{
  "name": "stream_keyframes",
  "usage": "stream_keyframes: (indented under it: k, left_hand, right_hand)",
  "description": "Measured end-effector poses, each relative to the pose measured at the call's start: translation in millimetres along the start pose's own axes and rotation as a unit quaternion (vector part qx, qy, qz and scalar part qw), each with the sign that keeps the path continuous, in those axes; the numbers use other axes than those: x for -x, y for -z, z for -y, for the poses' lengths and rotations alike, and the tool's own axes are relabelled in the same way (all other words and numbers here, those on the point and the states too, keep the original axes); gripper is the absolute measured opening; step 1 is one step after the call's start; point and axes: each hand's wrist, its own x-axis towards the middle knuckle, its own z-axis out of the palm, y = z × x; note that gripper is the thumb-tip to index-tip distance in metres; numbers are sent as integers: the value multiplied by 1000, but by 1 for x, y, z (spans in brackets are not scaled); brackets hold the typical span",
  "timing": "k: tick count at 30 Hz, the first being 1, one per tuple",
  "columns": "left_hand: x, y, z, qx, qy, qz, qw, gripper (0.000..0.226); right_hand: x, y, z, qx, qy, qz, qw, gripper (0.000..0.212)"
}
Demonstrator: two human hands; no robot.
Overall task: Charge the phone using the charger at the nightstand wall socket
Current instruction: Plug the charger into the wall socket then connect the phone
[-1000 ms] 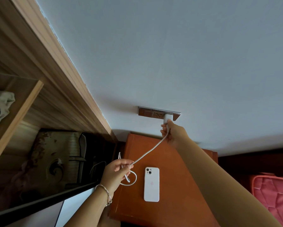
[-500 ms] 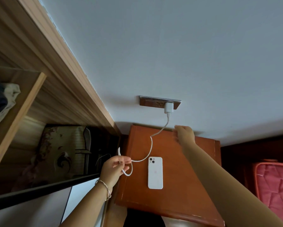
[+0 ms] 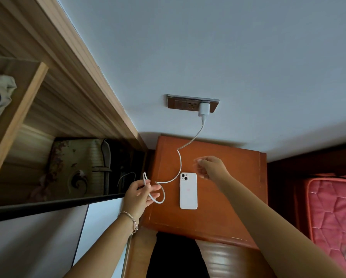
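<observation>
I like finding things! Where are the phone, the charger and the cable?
phone (image 3: 188, 190): head view, middle of its white back.
charger (image 3: 204, 108): head view, middle of its white block.
cable (image 3: 180, 163): head view, on the stretch up and left of the phone.

Both bare arms are stretched forward, the right one reaching further out than the left. The left hand, a thin bracelet on its wrist, has thumb and fingers curled round a loop of the white cable. The right hand hangs in the air beyond it with the wrist bent down, fingers loosely bent and blurred, gripping nothing at all.
</observation>
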Motion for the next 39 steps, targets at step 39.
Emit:
stream_keyframes:
  k: [39]
  left_hand:
    - [-77,-47,125,-363,20,204,909,20]
  right_hand:
    - [-80,15,-134,-217,-175,-40,959,21]
